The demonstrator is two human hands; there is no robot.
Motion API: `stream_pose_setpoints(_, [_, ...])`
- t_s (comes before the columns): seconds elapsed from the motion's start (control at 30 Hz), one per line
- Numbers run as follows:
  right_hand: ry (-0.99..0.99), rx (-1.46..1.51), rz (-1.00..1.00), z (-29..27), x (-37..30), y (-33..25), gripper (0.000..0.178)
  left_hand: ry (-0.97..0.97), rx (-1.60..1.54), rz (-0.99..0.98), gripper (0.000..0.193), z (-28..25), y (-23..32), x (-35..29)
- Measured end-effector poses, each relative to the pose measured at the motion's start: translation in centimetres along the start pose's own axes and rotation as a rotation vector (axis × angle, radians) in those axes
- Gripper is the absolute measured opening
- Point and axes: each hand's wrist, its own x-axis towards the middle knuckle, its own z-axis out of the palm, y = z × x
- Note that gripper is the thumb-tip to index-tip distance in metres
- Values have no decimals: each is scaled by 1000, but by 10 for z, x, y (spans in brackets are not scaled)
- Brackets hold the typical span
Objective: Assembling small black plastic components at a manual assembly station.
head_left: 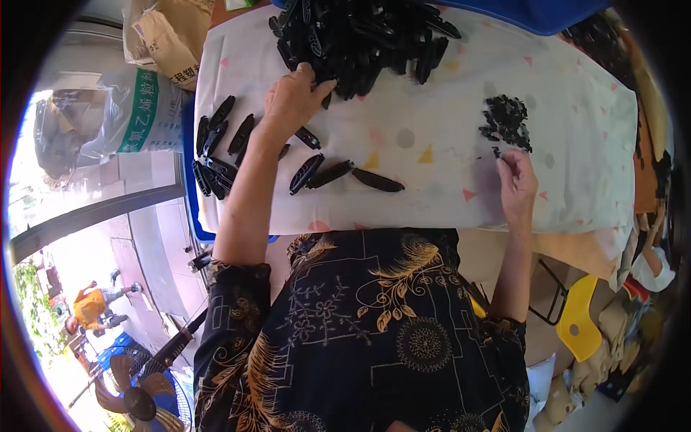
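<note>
A pile [374,43] of long black parts lies at the far side of the table, on a pale cloth [432,205] with small coloured shapes. The left hand [289,99] reaches to the near left edge of the pile, palm down, its thumb parted from the fingers and the fingertips against the parts; whether it has hold of one, I cannot tell.

Well to the right of the pile is a small heap [506,121] of black bits. The right hand [517,178] is just below it, thumb and fingers curled in toward each other. A tiny black bit [497,153] shows at the fingertips, but I cannot tell whether it is pinched or lying on the cloth.

Loose parts [242,135] are scattered around the left forearm, mostly to its left. To its right, three parts [331,174] form a loose row, with another part [308,138] near the wrist.

A blue bin [543,14] stands beyond the far edge. Paper bags [169,43] and a clear sack [147,111] are at the far left. A fan [140,403] is at lower left, a person [88,308] in orange is outside, and a yellow chair [579,320] is at the right.
</note>
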Motion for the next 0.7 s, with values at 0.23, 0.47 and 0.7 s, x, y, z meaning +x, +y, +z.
stream_pose_setpoints(0.23, [-197,1479,659,49,13,-38,14,92,-60,115,31,6,-7,-8])
stream_pose_setpoints(0.47, [-264,1297,701,60,23,-67,8,102,-533,140,17,13,-6,-29])
stream_pose_setpoints(0.7, [-269,1091,608,58,22,-93,7,-445,-1660,-15,10,19,41,-65])
